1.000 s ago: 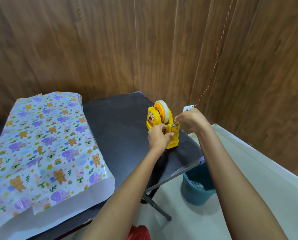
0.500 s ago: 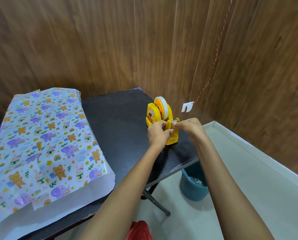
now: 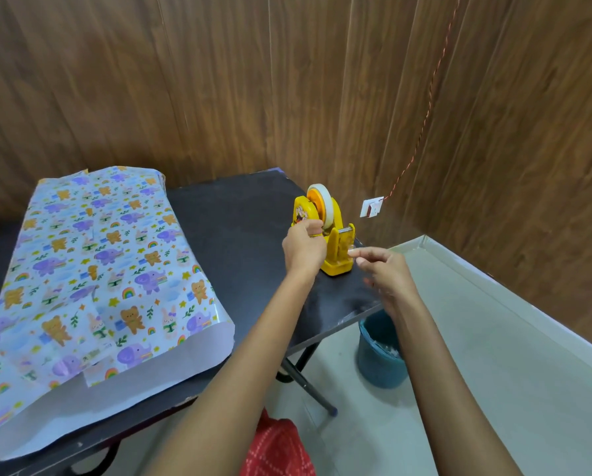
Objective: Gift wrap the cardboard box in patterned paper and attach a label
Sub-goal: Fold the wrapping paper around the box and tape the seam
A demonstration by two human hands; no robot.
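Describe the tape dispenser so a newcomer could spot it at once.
On the black table by the wood-panelled wall, look to the right corner, away from the patterned paper. The tape dispenser stands there, held by the left hand: the only bright yellow thing, with a white roll on an orange hub.

bare black table lies open between the patterned paper and the yellow tape dispenser. the wooden wall seems close behind.

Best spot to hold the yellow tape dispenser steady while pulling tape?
Probably the tape dispenser by its yellow side wall, from the left, where the left hand grips it: clear of the tape roll on top and the cutter end facing the right hand.
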